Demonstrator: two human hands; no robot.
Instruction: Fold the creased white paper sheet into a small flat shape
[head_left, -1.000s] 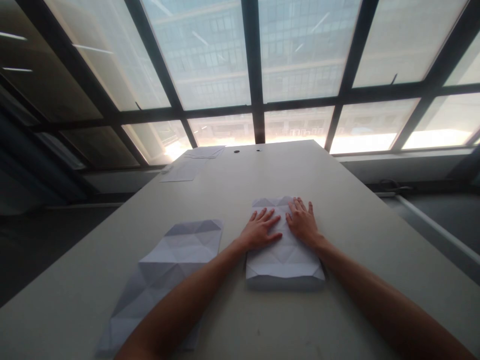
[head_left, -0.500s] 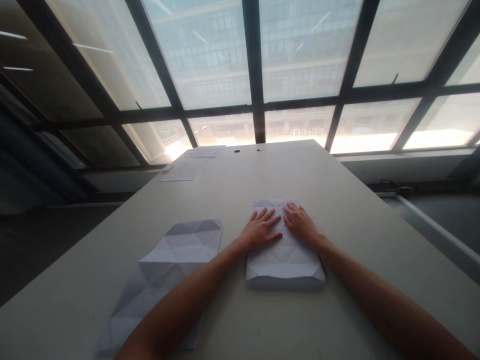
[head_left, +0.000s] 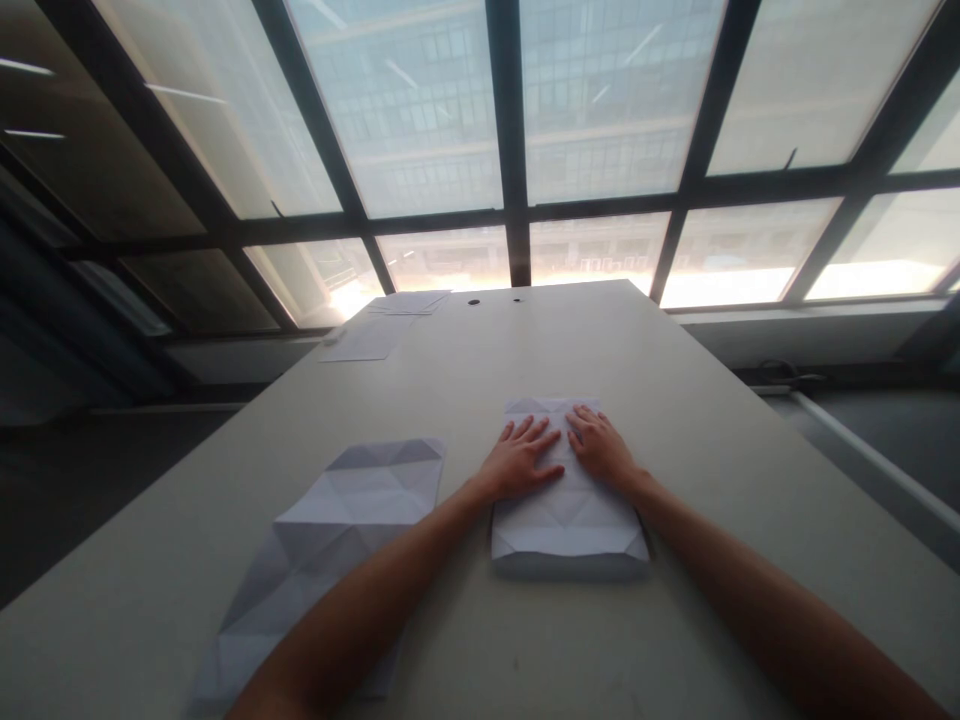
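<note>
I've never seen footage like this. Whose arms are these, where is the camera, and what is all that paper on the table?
No machine here: the camera sits on a person's head, looking forward and down, so the arms are their own. Both the left hand and right hand lie flat, fingers spread, on a folded white sheet; neither grips anything. To its left lies a second creased sheet, partly under the left forearm. More flat papers rest at the far end of the pale table, before big windows.
</note>
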